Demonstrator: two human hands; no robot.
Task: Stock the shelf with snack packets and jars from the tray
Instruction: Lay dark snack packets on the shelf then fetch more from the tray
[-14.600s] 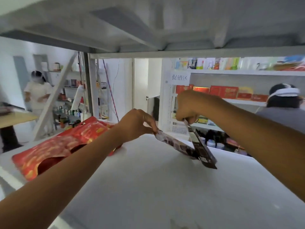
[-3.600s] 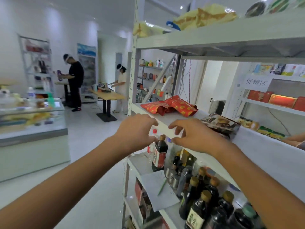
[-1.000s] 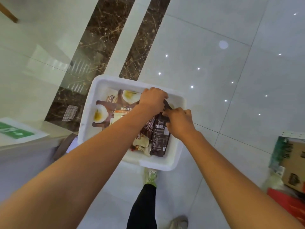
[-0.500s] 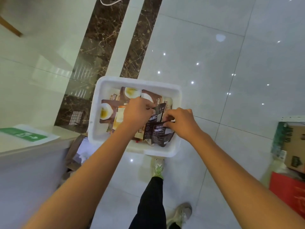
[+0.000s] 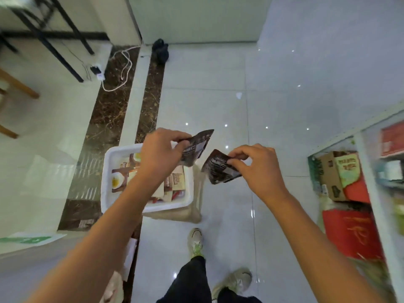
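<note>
your left hand (image 5: pixel 160 150) pinches a dark snack packet (image 5: pixel 196 147) above the white tray (image 5: pixel 106 173) on the floor (image 5: pixel 284 84). your right hand (image 5: pixel 259 169) pinches a second dark packet (image 5: pixel 218 170) just beside it. more packets lie in the tray, and the shelf (image 5: pixel 369 182) is off to your right.

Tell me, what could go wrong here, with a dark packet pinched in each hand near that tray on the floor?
Likely slips: the left hand and right hand each pinch only a packet's edge. The right packet hangs beyond the tray rim, so it would probably drop on the tiles; the left packet might fall back in. Also, the tray lies near the person's shoe, so a step toward the shelf could kick it.
</note>
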